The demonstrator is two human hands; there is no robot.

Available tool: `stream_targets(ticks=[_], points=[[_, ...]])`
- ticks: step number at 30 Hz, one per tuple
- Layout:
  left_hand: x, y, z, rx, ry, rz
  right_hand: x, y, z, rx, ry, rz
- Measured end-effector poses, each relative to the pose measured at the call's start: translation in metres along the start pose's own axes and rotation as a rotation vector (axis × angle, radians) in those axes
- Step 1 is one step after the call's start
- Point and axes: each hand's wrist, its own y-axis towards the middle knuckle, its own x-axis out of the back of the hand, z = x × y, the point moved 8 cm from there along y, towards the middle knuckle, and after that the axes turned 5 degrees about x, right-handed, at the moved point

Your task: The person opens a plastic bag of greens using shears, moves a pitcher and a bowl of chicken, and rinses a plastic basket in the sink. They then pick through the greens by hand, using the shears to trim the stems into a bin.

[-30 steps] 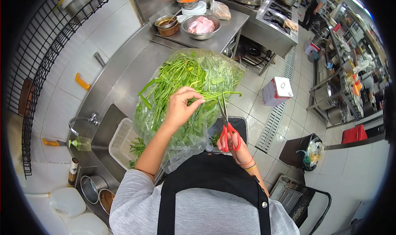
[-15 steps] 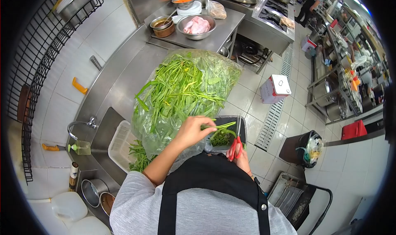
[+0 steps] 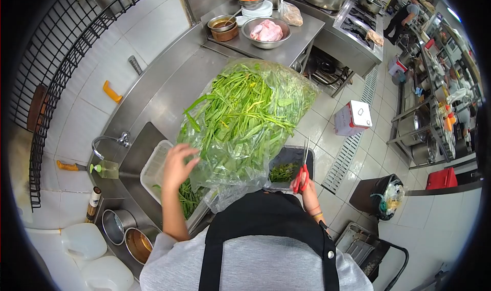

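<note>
Long green leafy stems lie spread on a clear plastic bag on the steel counter. My left hand is over the rim of a white plastic tub, its fingers apart and holding nothing. More cut greens lie in the tub below my left wrist. Red-handled scissors are in my right hand, their blades pointing away from me. Beside them, a dark bin holds some green trimmings.
A bowl of raw poultry stands on the far counter. At left are a faucet and a sink. A tin stands on the floor near a black bin. A person stands far off.
My left hand has let go of the stems and moved left to the white tub. The scissors remain in my right hand. The view has shifted slightly.
</note>
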Motion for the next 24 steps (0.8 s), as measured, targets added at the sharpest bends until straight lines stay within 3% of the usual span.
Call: stream_targets(ticks=[4,10,12,14,16,17,19,22,24], points=[[-0.044,0.071,-0.073,-0.206,-0.203,-0.190,-0.023,0.019,0.028,0.141,-0.023,0.088],[-0.089,0.123,-0.097,-0.270,-0.157,-0.146,-0.032,0.018,0.054,0.217,0.059,0.108],[-0.068,0.117,-0.121,-0.469,-0.028,-0.171,-0.026,0.016,0.066,0.268,0.100,0.059],[-0.048,0.117,-0.150,-0.523,-0.028,-0.167,-0.015,0.021,0.080,0.216,0.110,0.006],[-0.025,0.101,-0.202,-0.837,0.043,-0.222,-0.013,0.024,0.126,0.423,0.078,-0.064],[-0.019,0.102,-0.218,-0.845,0.039,-0.217,-0.014,0.031,0.137,0.423,0.078,-0.074],[-0.021,0.091,-0.254,-1.050,-0.007,-0.116,-0.004,0.036,0.165,0.605,0.056,-0.204],[-0.032,0.075,-0.286,-1.152,-0.003,-0.090,0.008,0.046,0.159,0.491,0.144,-0.236],[-0.060,0.064,-0.292,-1.108,0.027,0.021,0.014,0.042,0.152,0.497,0.152,-0.229]])
